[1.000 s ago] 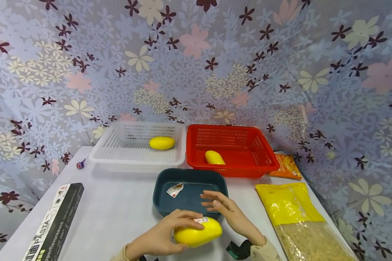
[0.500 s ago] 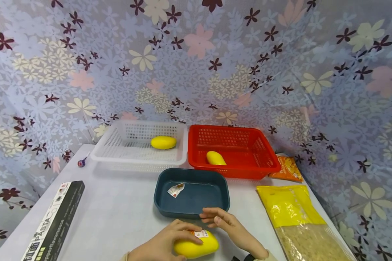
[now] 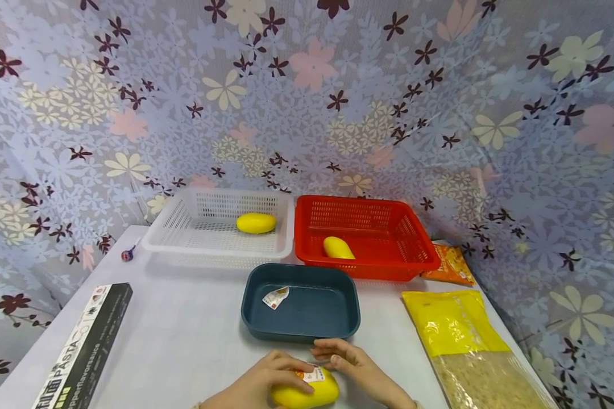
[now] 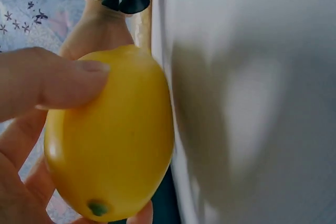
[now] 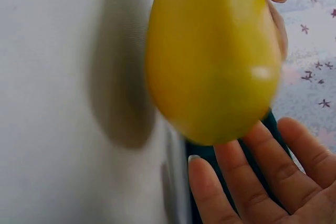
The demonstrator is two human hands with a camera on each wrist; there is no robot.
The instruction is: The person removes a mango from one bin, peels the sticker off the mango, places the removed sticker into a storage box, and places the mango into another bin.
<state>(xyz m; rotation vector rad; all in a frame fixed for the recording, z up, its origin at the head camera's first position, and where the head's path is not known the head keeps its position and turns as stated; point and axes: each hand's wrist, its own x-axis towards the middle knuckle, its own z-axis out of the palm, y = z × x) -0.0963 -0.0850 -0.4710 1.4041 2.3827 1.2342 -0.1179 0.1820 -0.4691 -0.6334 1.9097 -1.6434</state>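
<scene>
My left hand (image 3: 266, 382) grips a yellow mango (image 3: 307, 393) close over the table's front, seen in the head view. A white and orange sticker (image 3: 313, 375) shows on the mango's top side. In the left wrist view the thumb (image 4: 79, 83) lies across the mango, and a small green stem spot (image 4: 98, 207) shows at its near end. My right hand (image 3: 360, 372) is at the mango's right end, its fingers over that end by the sticker. In the right wrist view its fingers (image 5: 257, 174) stretch out, fairly straight, beyond the mango.
Ahead stands a dark blue tray (image 3: 301, 329) with a torn sticker (image 3: 276, 297) inside. Behind it, a white basket (image 3: 169, 248) and a red basket (image 3: 378, 270) each contain one mango. A pasta box (image 3: 89, 346) and lollipop (image 3: 128, 254) lie left; a yellow bag (image 3: 455, 324) and orange packet (image 3: 452, 264) lie right.
Both hands and the mango have come down and nearer to the front edge of view. The right hand has moved from over the tray to the mango's right end.
</scene>
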